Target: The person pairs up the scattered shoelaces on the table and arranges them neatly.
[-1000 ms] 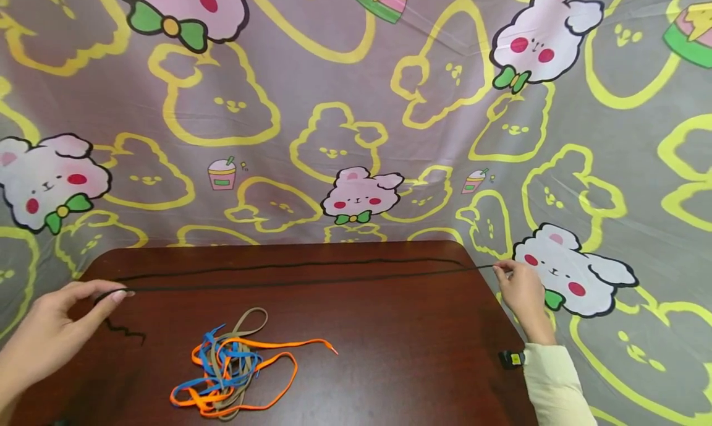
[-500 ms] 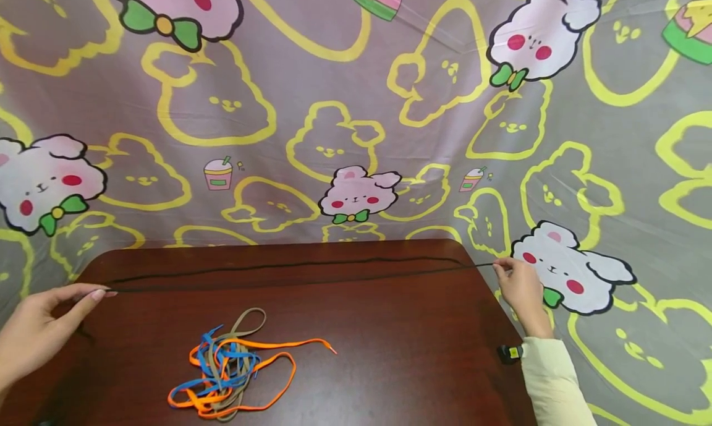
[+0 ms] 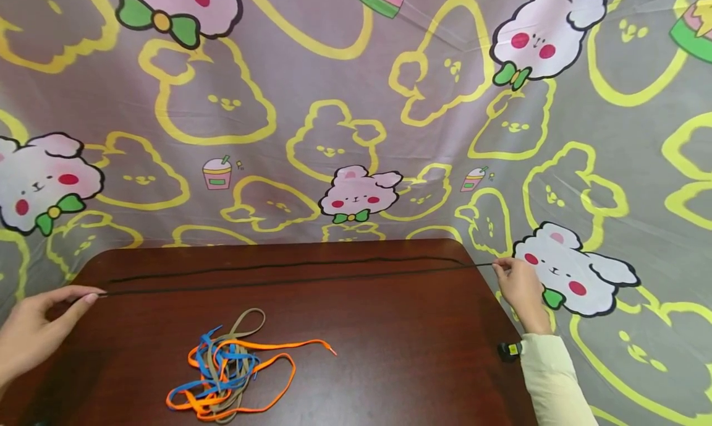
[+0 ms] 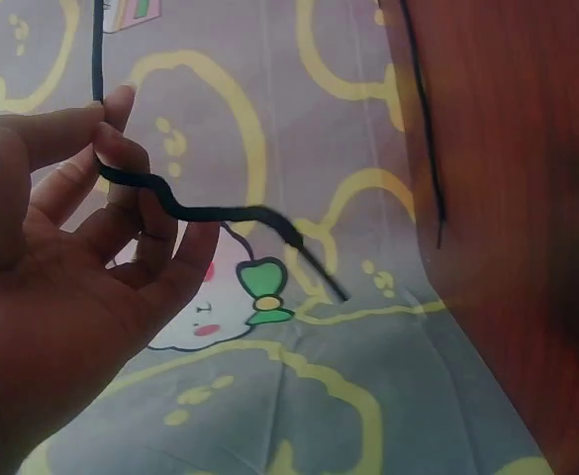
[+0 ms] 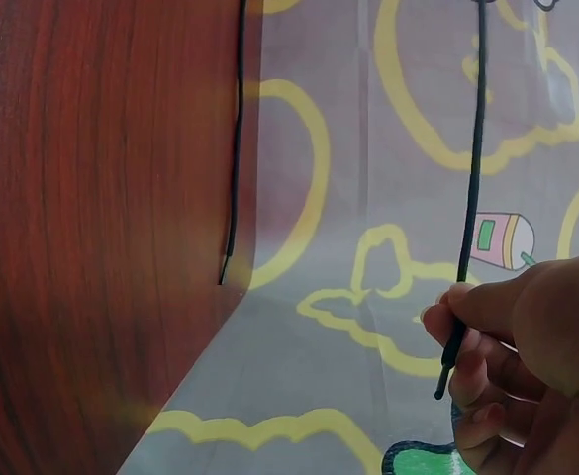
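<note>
My left hand pinches a black shoelace between thumb and fingertips. Past the pinch, its loose tail runs across the fingers and ends in the air. At the table's right side, my right hand pinches the same lace just short of its tipped end, which pokes out below the fingers in the right wrist view. Between the hands the lace stretches nearly straight across. A second black shoelace lies along the back of the table, roughly parallel to the held one, with its tips visible in the wrist views.
An orange shoelace, a blue shoelace and a brown shoelace lie tangled on the dark red wooden table. A small black object sits near the right edge. Patterned cloth hangs behind and beside the table.
My left hand has slid leftward along the held lace toward its end, and the tail hanging beneath that hand has left the head view. My right hand stays nearly in place.
</note>
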`<state>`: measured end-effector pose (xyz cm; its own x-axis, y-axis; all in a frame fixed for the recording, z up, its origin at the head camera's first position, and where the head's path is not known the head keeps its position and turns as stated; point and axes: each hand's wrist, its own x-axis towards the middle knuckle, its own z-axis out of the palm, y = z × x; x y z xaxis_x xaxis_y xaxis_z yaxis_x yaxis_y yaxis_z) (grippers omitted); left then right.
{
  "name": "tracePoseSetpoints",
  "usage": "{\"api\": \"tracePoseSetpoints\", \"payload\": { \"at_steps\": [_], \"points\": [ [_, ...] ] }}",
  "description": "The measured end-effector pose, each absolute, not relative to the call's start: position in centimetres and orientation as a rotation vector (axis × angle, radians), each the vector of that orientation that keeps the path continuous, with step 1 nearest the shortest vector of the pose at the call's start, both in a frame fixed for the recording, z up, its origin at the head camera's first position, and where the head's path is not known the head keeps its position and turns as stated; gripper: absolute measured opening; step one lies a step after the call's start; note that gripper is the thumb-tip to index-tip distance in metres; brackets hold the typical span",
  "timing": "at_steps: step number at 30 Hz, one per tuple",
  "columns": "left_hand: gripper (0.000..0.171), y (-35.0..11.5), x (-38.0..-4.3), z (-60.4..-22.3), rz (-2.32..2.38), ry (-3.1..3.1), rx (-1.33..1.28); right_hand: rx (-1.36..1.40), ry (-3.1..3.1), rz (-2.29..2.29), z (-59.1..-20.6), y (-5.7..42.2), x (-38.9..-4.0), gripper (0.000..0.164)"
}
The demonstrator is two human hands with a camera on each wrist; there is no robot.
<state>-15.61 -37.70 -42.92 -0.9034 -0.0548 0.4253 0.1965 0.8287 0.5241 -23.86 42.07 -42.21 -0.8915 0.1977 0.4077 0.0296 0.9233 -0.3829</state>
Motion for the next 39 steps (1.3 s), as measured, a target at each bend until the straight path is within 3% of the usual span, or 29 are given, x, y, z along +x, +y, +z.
{"api": "tracePoseSetpoints", "payload": {
  "at_steps": [15, 21, 23, 28, 39],
  "points": [
    [0.011, -39.3, -15.8, -44.5, -0.773, -2.56, -0.162, -0.158, -2.653, 0.498, -42.7, 42.2, -24.6, 0.017],
    [0.061, -40.7, -16.3, -45.9, -0.871, -2.448, -0.198, -0.181, -2.681, 0.498, -43.0, 42.1, -25.2, 0.017],
    [0.055, -41.0, -16.3, -46.3, -0.895, -2.426, -0.197, -0.192, -2.692, 0.49, -43.0, 42.1, -25.3, 0.018],
    [0.013, -41.2, -16.2, -46.4, -0.825, -2.459, -0.122, -0.185, -2.707, 0.483, -43.0, 42.2, -25.5, 0.019],
    [0.015, -42.0, -16.6, -47.1, -0.833, -2.461, -0.096, -0.155, -2.738, 0.465, -42.8, 42.8, -25.9, 0.018]
  ]
}}
